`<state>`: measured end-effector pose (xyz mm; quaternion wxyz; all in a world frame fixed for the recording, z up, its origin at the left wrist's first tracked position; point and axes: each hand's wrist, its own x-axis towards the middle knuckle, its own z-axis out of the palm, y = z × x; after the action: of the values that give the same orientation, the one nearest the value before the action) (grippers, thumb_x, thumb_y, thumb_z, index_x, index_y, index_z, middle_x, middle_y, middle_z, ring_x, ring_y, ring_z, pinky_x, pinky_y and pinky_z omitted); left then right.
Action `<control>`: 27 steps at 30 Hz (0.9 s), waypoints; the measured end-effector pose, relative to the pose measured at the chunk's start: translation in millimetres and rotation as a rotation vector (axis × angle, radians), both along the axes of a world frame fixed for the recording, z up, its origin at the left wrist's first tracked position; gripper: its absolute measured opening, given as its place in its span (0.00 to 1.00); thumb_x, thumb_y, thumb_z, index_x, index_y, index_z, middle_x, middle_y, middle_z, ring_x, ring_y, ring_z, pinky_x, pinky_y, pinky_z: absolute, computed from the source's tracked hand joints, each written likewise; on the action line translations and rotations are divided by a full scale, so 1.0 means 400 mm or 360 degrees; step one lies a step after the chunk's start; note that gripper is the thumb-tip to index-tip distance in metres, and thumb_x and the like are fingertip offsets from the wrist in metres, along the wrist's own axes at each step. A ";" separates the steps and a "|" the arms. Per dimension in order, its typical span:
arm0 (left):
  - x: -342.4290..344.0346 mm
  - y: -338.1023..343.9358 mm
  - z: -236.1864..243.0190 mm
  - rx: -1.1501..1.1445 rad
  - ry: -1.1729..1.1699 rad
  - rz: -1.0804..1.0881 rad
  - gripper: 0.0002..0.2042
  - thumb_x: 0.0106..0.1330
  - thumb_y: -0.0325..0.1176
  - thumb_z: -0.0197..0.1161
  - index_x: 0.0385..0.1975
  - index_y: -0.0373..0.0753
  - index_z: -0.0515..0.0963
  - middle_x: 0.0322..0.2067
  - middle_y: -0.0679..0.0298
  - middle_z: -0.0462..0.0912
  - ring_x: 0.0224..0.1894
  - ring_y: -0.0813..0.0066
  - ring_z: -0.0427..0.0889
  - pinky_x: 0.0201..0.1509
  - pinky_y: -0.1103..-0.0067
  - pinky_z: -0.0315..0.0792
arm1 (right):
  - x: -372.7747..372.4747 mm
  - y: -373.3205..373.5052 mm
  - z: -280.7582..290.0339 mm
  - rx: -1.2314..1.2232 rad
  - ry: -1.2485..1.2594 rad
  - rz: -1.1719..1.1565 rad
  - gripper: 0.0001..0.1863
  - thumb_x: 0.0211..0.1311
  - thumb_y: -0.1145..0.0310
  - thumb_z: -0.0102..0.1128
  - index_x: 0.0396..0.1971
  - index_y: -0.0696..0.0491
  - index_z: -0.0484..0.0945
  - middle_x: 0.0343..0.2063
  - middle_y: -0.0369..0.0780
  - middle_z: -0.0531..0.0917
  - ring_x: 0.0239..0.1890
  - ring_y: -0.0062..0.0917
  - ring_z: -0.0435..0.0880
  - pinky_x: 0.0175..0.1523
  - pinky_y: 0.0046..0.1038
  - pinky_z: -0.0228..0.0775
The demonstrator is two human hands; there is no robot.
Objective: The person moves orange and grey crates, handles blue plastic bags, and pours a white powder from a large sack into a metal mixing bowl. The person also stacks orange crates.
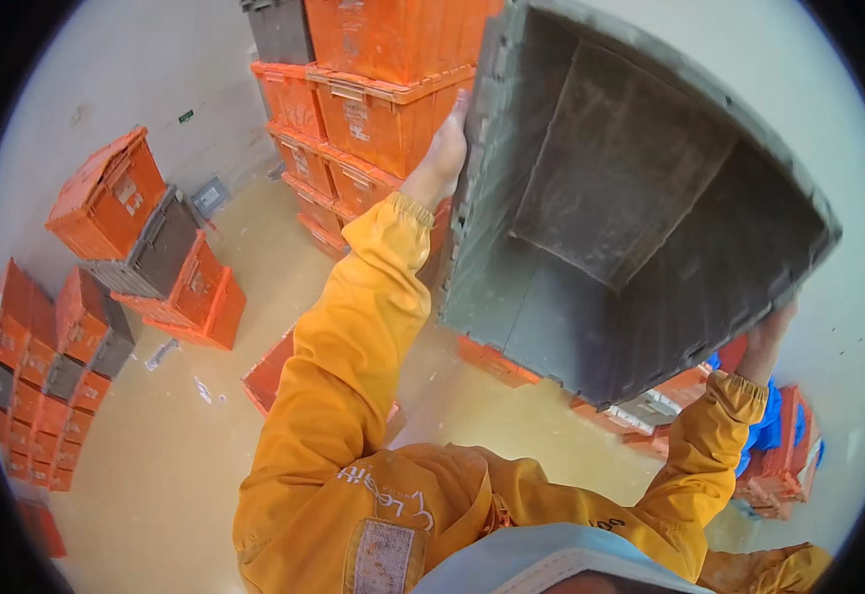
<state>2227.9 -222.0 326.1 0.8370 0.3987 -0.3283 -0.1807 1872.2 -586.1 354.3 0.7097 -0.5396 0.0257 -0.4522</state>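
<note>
While tilting the open rim (797,170) of a grey crate (621,188) toward the yellow jacket (338,327), with stacked orange crates (398,129) beyond the left hand (442,148) and tan floor (175,426) below, wears white lettering (393,492) there and clasps that crate by opposite outer sides between left hand and right hand (771,337).

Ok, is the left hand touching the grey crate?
Touching. The head view shows the left hand against the outer side of the grey crate, with no gap where they meet.
</note>
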 end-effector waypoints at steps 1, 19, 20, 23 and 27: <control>-0.043 0.022 0.001 0.0005 0.0079 -0.0109 0.32 0.72 0.56 0.33 0.61 0.33 0.62 0.58 0.59 0.69 0.59 0.71 0.67 0.65 0.77 0.56 | -0.062 -0.025 0.010 -0.0109 -0.0044 0.0480 0.27 0.69 0.56 0.40 0.60 0.59 0.63 0.57 0.45 0.70 0.57 0.33 0.71 0.63 0.31 0.62; -0.245 0.938 -0.727 -0.0780 0.0647 0.0195 0.26 0.73 0.47 0.39 0.64 0.36 0.58 0.60 0.58 0.65 0.60 0.70 0.66 0.63 0.74 0.62 | 0.252 1.104 0.180 -0.0838 0.0430 0.0397 0.25 0.69 0.58 0.43 0.57 0.60 0.66 0.52 0.42 0.74 0.56 0.29 0.71 0.62 0.28 0.60; -0.272 1.010 -0.757 -0.0807 0.0666 0.0284 0.26 0.73 0.47 0.38 0.64 0.35 0.57 0.60 0.58 0.65 0.60 0.70 0.66 0.63 0.74 0.62 | 0.307 1.176 0.171 -0.0887 0.0507 0.0533 0.25 0.69 0.58 0.43 0.57 0.60 0.66 0.52 0.42 0.74 0.56 0.29 0.71 0.62 0.28 0.60; -0.417 1.201 -0.838 -0.0828 0.0737 0.0544 0.27 0.73 0.47 0.38 0.64 0.35 0.57 0.60 0.58 0.64 0.61 0.69 0.65 0.64 0.74 0.61 | 0.435 1.356 0.103 -0.0979 0.0877 0.1021 0.27 0.67 0.57 0.45 0.58 0.62 0.65 0.54 0.41 0.72 0.57 0.26 0.68 0.62 0.28 0.57; -0.531 1.309 -0.840 -0.0825 0.0633 0.0989 0.27 0.73 0.47 0.38 0.64 0.34 0.56 0.61 0.58 0.63 0.61 0.69 0.64 0.65 0.73 0.59 | 0.549 1.476 0.012 -0.0749 0.0797 0.1704 0.28 0.68 0.58 0.42 0.60 0.63 0.63 0.58 0.43 0.69 0.60 0.28 0.67 0.64 0.29 0.56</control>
<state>2015.5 301.6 -9.9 0.9706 0.2129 -0.0601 0.0943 2092.0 4.2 359.2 0.6725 -0.7085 -0.1825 0.1116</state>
